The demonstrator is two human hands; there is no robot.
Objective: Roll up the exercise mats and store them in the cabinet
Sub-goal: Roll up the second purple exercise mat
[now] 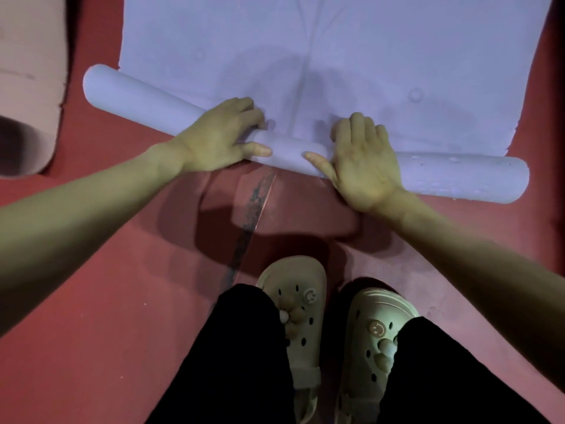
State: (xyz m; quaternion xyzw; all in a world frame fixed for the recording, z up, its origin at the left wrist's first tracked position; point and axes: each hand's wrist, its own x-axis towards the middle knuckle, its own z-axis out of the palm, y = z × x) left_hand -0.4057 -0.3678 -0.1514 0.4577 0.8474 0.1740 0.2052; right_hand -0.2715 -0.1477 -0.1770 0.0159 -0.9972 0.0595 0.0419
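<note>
On mat roll [458, 175]: left hand [220, 139], right hand [363, 166]; other mat [30, 87] left.

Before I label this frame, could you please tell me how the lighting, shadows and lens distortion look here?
Head view: dim light, a greenish cast on the left hand and right hand; a soft shadow darkens the purple mat and the red floor below its roll; head view: wide-angle stretch enlarges the forearms toward the edges; the pink mat at the left looks soft.

Mats, two: lavender mat [336, 56], pink mat [27, 87]. Hands, two: left hand [220, 134], right hand [363, 169]. Clogs, two: left clog [308, 281], right clog [371, 310].
</note>
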